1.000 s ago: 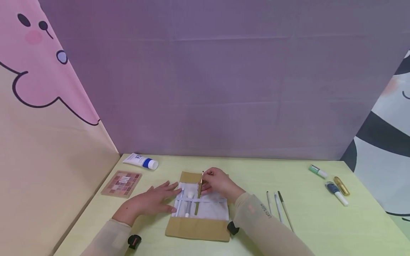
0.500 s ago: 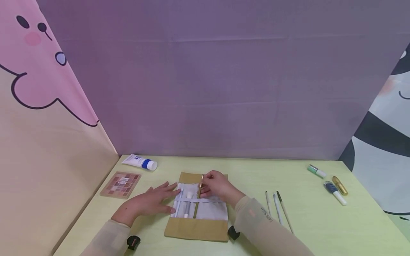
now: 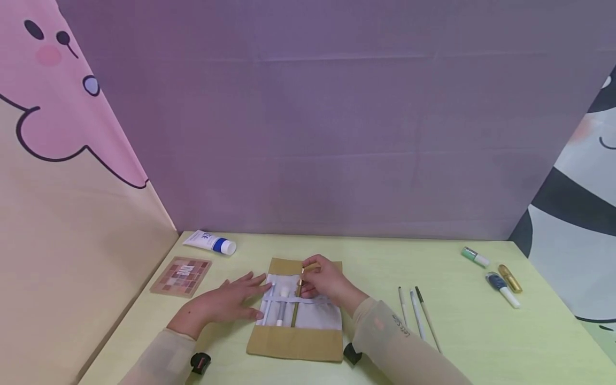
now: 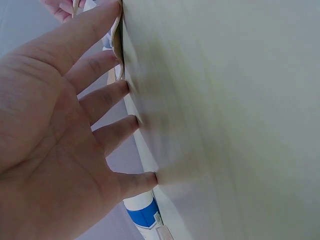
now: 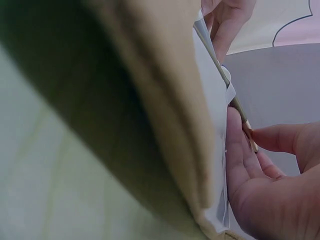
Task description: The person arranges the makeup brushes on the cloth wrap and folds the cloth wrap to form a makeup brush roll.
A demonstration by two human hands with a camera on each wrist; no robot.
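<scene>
An unrolled tan fabric brush roll (image 3: pixel 293 345) with a white lining lies on the table. My right hand (image 3: pixel 324 280) pinches an olive-handled makeup brush (image 3: pixel 295 313) near its copper-coloured end, between thumb and fingers. That brush passes under the roll's white elastic band (image 3: pixel 317 301), its handle end close to the lower tan flap. Left of it in the roll lie a thick grey-and-white brush (image 3: pixel 281 310) and a thin white stick (image 3: pixel 268 310). My left hand (image 3: pixel 228 302) has its fingers spread, with index finger and thumb touching the roll's left edge and the other fingertips on the table.
Three slim brushes (image 3: pixel 417 315) lie right of the roll, partly behind the right sleeve. Nail polish bottles (image 3: pixel 502 289) and a gold tube (image 3: pixel 510 278) are farther right. A white-and-blue squeeze tube (image 3: pixel 209 243) and an eyeshadow palette (image 3: pixel 183 276) lie at the back left.
The olive-handled brush has slid slightly toward me under the elastic band, its handle end now nearer the lower flap. My left hand has stayed in place.
</scene>
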